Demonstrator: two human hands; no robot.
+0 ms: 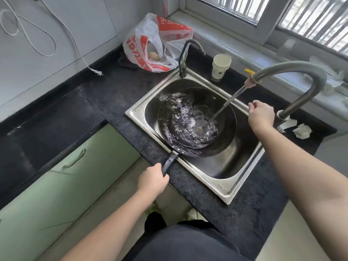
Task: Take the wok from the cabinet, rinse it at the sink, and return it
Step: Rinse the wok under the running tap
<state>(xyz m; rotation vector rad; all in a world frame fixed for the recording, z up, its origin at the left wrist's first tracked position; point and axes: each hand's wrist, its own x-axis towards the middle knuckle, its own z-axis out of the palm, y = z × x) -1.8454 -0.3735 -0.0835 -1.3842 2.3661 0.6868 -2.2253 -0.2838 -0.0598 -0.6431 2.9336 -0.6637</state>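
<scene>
Left hand [153, 180] gripping wok [196, 122] handle at seven o'clock, right hand [261, 114] half-curled, grip unclear: swirl gently under tap [293, 76], avoid splashing.

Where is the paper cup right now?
The paper cup stands on the dark counter behind the sink, between the small black tap and the big grey faucet.

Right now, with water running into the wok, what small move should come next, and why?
Probably swirl the wok with the left hand, which grips its handle. Water from the faucet is already pooling and churning inside it over the sink. The right hand is up near the faucet base, maybe at the tap control.
</scene>
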